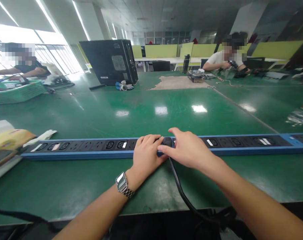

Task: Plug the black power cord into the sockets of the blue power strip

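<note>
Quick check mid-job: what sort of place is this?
Likely an electronics workshop or assembly room: a long power strip lies on a green workbench, and farther back a person in white handles a dark object.

Power strip (97, 146), along the near edge of the counter (154, 195): right end cut off; middle sockets hidden under left fingers (147, 140) and right fingers (176, 132); labels (124, 145) too small to read. Black plug (168, 141): underside hidden, seating undeterminable. Cable (177, 181): lower run lost in darkness below that edge. Green basket (18, 94), counter's left side: cut off.
</note>
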Available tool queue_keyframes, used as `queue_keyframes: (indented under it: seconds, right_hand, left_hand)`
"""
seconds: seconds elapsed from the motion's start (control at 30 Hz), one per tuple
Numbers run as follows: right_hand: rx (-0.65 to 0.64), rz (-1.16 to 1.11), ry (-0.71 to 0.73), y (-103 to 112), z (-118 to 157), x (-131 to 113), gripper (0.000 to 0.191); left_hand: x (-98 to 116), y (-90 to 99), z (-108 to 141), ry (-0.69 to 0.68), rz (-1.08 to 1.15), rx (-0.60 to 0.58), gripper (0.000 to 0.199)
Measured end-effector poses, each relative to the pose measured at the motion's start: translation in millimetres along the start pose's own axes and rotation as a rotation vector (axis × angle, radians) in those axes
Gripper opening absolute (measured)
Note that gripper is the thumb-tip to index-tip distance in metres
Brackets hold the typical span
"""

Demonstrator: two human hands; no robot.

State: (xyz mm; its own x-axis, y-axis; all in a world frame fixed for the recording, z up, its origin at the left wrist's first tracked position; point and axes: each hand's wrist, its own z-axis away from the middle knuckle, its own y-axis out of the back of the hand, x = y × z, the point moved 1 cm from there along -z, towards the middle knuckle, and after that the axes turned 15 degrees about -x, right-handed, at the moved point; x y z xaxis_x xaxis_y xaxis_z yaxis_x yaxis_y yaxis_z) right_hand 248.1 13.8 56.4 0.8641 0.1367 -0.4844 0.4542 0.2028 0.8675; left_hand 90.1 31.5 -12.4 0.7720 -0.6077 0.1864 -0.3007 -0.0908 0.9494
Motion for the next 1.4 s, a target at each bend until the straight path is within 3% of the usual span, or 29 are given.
queue_keyframes:
  seconds: [0.07,0.1,0.13,0.2,0.27,0.33,0.43,0.57,0.77,1.0,1.23,1.4]
  right_hand:
    - [-0.025,-0.109,0.084,0.9,-1.2,-5.7,0.028]
    - [0.03,-0.216,0.14,10.5,4.2,-9.4,0.026]
    - [0.139,-0.353,0.174,25.2,13.5,-11.9,0.03]
    - [0.565,-0.574,0.248,62.4,39.6,-10.4,0.037]
    - [0.784,-0.607,0.254,91.7,63.4,2.7,0.037]
    - [0.541,-0.603,0.111,101.0,73.1,27.7,0.031]
    - [0.19,-0.59,-0.035,83.5,68.2,72.4,0.038]
    - [-0.008,-0.588,-0.114,47.3,52.7,104.9,0.048]
    - [-0.009,-0.574,-0.136,31.3,41.7,104.6,0.047]
    - [0.03,-0.352,-0.154,24.6,36.5,102.4,0.039]
    - [0.118,-0.483,-0.165,19.9,40.6,107.8,0.044]
    - [0.139,-0.346,-0.134,12.6,43.7,111.9,0.041]
  left_hand:
    - [-0.3,-0.3,0.1,-0.009,-0.008,0.001,0.04]
    - [-0.4,-0.3,0.1,-0.013,-0.012,0.0,0.043]
    - [-0.4,-0.1,0.0,-0.018,-0.015,0.0,0.046]
    - [-0.5,0.4,-0.1,-0.027,-0.017,0.0,0.051]
    - [-0.5,0.8,-0.1,-0.03,-0.014,0.0,0.052]
    - [-0.6,1.1,0.0,-0.024,-0.012,0.004,0.051]
    - [-0.5,1.2,0.2,-0.023,-0.01,0.012,0.05]
    - [-0.5,0.9,0.2,-0.031,-0.006,0.018,0.05]
    - [0.0,0.9,0.5,-0.023,0.003,0.009,0.05]
    - [-0.4,1.2,0.2,-0.025,0.001,0.014,0.051]
    - [0.0,1.6,0.6,-0.024,-0.001,0.008,0.05]
    - [1.6,2.3,0.7,-0.002,-0.017,-0.018,0.051]
